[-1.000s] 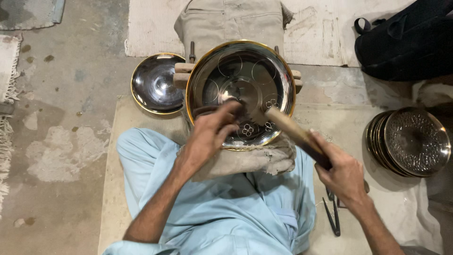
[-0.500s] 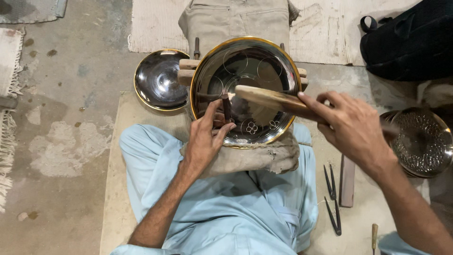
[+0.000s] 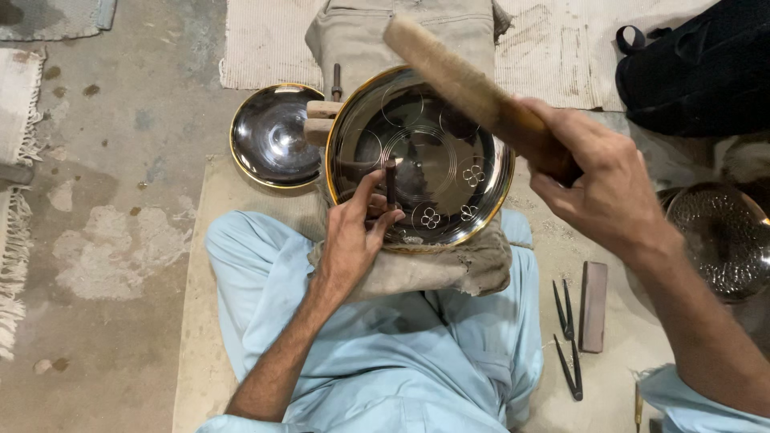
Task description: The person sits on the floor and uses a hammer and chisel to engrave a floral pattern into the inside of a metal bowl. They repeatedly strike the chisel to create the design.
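Note:
A large dark metal plate (image 3: 449,120) with a golden rim and engraved circles and flower marks rests tilted on a padded cloth block (image 3: 433,269) over my lap. My left hand (image 3: 353,240) holds a short dark chisel (image 3: 391,180) upright on the plate's lower left part. My right hand (image 3: 597,180) grips a wooden mallet (image 3: 473,92), raised above the plate with its head up and to the left.
A smaller dark bowl (image 3: 273,136) with a golden rim lies left of the plate. A stack of engraved plates (image 3: 722,240) sits at right. Metal dividers (image 3: 565,337) and a flat stone (image 3: 593,305) lie on the mat by my right leg. A black bag (image 3: 698,68) is at top right.
My right hand has lifted the mallet from low over the plate to high above it. My left hand now holds the chisel more upright at the same spot.

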